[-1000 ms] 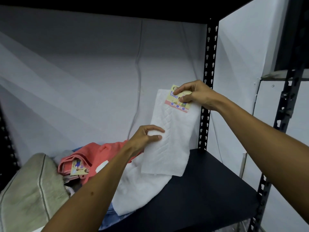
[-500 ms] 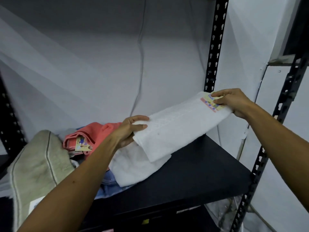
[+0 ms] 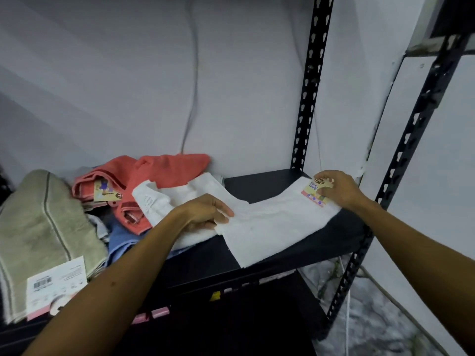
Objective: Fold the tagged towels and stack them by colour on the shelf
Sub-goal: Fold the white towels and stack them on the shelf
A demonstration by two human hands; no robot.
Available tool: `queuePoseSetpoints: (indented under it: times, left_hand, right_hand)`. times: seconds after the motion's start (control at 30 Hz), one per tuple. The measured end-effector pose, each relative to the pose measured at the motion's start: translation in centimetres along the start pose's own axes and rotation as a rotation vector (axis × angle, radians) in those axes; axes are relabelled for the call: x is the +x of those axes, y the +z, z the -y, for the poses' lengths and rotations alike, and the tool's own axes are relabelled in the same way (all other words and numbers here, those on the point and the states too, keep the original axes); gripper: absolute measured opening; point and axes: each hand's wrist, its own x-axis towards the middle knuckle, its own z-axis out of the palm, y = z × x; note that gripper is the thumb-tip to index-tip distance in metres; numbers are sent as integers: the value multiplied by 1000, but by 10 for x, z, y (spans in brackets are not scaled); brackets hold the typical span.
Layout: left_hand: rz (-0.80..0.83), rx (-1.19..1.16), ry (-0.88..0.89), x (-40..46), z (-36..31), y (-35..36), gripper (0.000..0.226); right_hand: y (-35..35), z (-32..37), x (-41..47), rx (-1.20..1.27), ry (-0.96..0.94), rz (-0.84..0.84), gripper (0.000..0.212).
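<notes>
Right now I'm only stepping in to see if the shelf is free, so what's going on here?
A person is laying a white towel flat on the black shelf. The left hand holds its left edge, and the right hand pinches the end with the paper tag. To the left lies an unsorted heap: a coral towel, a second white towel, something blue and a beige striped towel.
</notes>
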Motion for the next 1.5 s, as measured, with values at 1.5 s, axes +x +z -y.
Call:
queuePoseSetpoints:
  times: [1.5]
  left_hand:
    - [-25,610,855,36,-33,99,37]
  right_hand:
    - [-21,-17,-98,-355,-634,344,52]
